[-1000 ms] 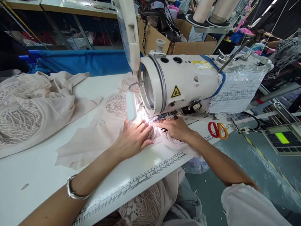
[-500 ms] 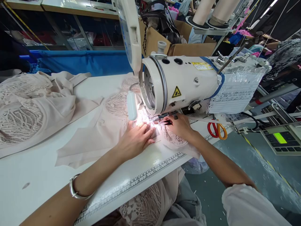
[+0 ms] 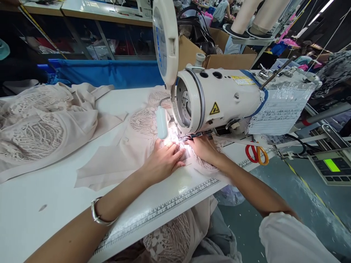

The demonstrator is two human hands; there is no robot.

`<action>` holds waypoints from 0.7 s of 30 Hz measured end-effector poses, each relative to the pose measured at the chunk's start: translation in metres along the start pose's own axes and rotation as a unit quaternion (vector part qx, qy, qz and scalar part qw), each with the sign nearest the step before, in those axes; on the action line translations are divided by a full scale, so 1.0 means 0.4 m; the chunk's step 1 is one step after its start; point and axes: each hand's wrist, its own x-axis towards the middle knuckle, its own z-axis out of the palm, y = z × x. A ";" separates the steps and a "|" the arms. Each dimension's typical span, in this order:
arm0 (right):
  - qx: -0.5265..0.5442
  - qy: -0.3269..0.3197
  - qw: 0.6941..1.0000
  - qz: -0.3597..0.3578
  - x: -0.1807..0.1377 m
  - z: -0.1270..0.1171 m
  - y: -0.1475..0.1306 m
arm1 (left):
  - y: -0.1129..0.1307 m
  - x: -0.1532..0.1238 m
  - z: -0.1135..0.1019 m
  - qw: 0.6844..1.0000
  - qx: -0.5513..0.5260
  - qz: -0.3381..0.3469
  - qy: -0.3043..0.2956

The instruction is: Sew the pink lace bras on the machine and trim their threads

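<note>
My left hand [image 3: 164, 160] lies on the beige lace bra [image 3: 115, 160], fingers stretched out and pressing the fabric beside the needle area. Under the machine head, my right hand [image 3: 204, 148] is closed around small black thread snips [image 3: 195, 135], their tips pointing left at the lit needle area. Part of the snips is hidden by my fingers and the machine. The sewing machine [image 3: 222, 96] stands over the garment. Its small lamp [image 3: 162, 123] throws a bright glare, so the needle and presser foot are hard to make out. Lace from the garment also shows below my right hand.
More beige lace bras [image 3: 41, 128] are piled at the left of the white table [image 3: 60, 204]. A printed ruler [image 3: 164, 210] runs along its front edge. Red and orange-handled scissors [image 3: 257, 153] hang at the right, near a control panel [image 3: 333, 166]. Lace fabric [image 3: 170, 237] rests on my lap.
My right hand has moved slightly left towards the needle, and the snips now point into the lit area. My left hand stays on the fabric. The view has shifted slightly.
</note>
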 end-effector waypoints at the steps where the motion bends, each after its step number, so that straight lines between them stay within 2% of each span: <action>1: 0.001 0.000 1.000 0.009 -0.002 0.001 0.002 | 0.000 0.000 0.000 1.000 0.000 0.000 0.001; 6: 0.016 0.039 0.997 0.058 -0.008 0.020 0.019 | 0.001 0.001 -0.003 1.000 -0.002 -0.002 -0.005; 13: 0.104 -0.027 0.990 0.091 -0.024 -0.021 0.014 | 0.002 0.002 -0.004 1.000 0.010 -0.001 -0.002; 16: 0.142 -0.024 0.987 0.065 -0.029 -0.037 0.014 | 0.002 0.003 -0.004 1.000 0.014 -0.002 0.002; 21: 0.224 0.052 0.973 0.016 -0.032 -0.022 0.044 | 0.000 0.002 -0.002 1.000 0.017 -0.003 -0.001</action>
